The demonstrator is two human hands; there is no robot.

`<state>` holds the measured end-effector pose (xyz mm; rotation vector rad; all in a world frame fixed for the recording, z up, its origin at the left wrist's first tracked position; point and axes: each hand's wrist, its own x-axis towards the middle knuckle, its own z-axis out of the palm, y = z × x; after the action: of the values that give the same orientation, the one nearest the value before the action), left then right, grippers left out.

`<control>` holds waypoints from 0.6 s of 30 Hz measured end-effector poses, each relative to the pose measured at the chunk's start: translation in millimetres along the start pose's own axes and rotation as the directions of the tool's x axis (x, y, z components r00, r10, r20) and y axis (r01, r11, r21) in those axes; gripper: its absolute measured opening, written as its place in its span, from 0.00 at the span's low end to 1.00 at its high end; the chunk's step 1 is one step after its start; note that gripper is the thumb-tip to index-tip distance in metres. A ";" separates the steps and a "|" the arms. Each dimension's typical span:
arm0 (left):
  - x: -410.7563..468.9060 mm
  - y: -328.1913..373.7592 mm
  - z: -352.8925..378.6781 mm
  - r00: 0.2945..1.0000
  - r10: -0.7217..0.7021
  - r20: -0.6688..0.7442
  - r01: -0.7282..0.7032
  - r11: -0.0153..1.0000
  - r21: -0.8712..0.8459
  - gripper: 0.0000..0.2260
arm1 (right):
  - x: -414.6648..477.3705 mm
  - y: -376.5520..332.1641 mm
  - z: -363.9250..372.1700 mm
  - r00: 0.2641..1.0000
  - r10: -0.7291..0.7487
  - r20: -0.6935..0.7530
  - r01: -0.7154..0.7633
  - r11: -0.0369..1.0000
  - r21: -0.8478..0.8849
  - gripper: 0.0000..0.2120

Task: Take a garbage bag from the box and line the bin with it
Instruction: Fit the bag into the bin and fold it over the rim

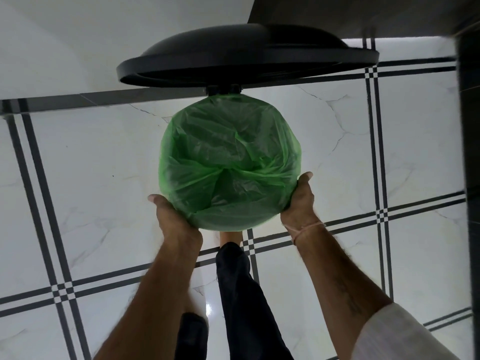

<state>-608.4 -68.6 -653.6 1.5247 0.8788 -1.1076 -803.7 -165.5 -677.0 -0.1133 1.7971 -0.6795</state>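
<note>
A green garbage bag (230,162) covers the whole round mouth of the bin, folded over its rim and sagging inward in creases. The bin's body is hidden under the plastic. Its black lid (246,57) stands raised on its hinge at the far side. My left hand (171,216) presses against the bag-covered rim at the near left, thumb up along the side. On the near right side of the rim my right hand (301,201) does the same. Both hands clasp the rim through the bag.
White marble floor tiles with dark stripe lines (376,152) surround the bin. A white wall (78,35) rises behind it and a dark cabinet edge (470,126) runs down the right. My dark trouser leg (239,294) and bare foot stand just before the bin.
</note>
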 end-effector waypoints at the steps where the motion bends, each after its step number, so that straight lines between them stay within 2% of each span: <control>1: -5.2 1.2 1.5 1.000 0.019 0.018 -0.019 1.000 0.009 0.31 | -5.2 -2.5 -4.1 1.000 0.022 0.016 -0.021 0.999 -0.026 0.29; 2: -9.8 3.1 3.1 0.999 0.043 0.025 -0.044 0.999 0.031 0.32 | -14.8 -5.8 -6.0 1.000 0.020 0.018 -0.018 0.996 -0.086 0.28; 3: -15.3 4.1 5.9 0.998 0.068 0.012 -0.069 0.996 0.065 0.32 | -24.6 -7.4 -8.7 0.999 -0.042 -0.002 0.041 0.984 -0.173 0.24; 4: -20.3 6.1 9.7 0.995 0.101 -0.023 -0.098 0.990 0.103 0.31 | -33.6 -7.1 -10.3 0.977 -0.209 -0.043 0.189 0.941 -0.281 0.20; 5: -24.7 6.4 13.2 0.988 0.142 -0.059 -0.134 0.982 0.134 0.29 | -47.0 -7.8 -9.0 0.873 -0.485 -0.054 0.428 0.813 -0.396 0.15; 6: -28.2 7.0 16.6 0.980 0.182 -0.083 -0.168 0.974 0.154 0.27 | -62.7 -8.4 -2.1 0.691 -0.720 0.057 0.656 0.592 -0.468 0.10; 7: -30.6 5.9 19.0 0.973 0.215 -0.089 -0.198 0.966 0.166 0.24 | -74.1 -4.8 8.3 0.520 -0.813 0.263 0.812 0.373 -0.449 0.08; 8: -32.1 4.2 20.7 0.966 0.242 -0.087 -0.224 0.959 0.173 0.24 | -79.8 1.1 23.5 0.404 -0.784 0.472 0.897 0.237 -0.373 0.08; 9: -29.2 1.6 19.4 0.958 0.274 -0.084 -0.255 0.949 0.184 0.25 | -81.3 6.5 42.0 0.339 -0.690 0.639 0.935 0.172 -0.311 0.10; 10: -27.8 -0.9 18.7 0.951 0.297 -0.083 -0.276 0.941 0.194 0.26 | -76.4 11.7 58.5 0.330 -0.580 0.744 0.942 0.156 -0.296 0.13; 12: -19.8 -4.7 15.7 0.942 0.324 -0.086 -0.302 0.933 0.197 0.26 | -52.8 26.3 83.6 0.382 -0.421 0.823 0.923 0.130 -0.362 0.20; 15: -10.1 -8.6 16.3 0.933 0.349 -0.090 -0.330 0.927 0.176 0.26 | -4.3 40.0 95.8 0.482 -0.317 0.816 0.850 -0.057 -0.524 0.29; 18: -3.2 -11.4 14.5 0.930 0.357 -0.089 -0.342 0.928 0.149 0.27 | 26.5 44.3 99.2 0.530 -0.257 0.808 0.808 -0.134 -0.573 0.35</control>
<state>-623.0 -80.2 -654.9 1.7874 0.5844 -0.8340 -711.8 -178.1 -739.3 -1.9946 1.2960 0.1513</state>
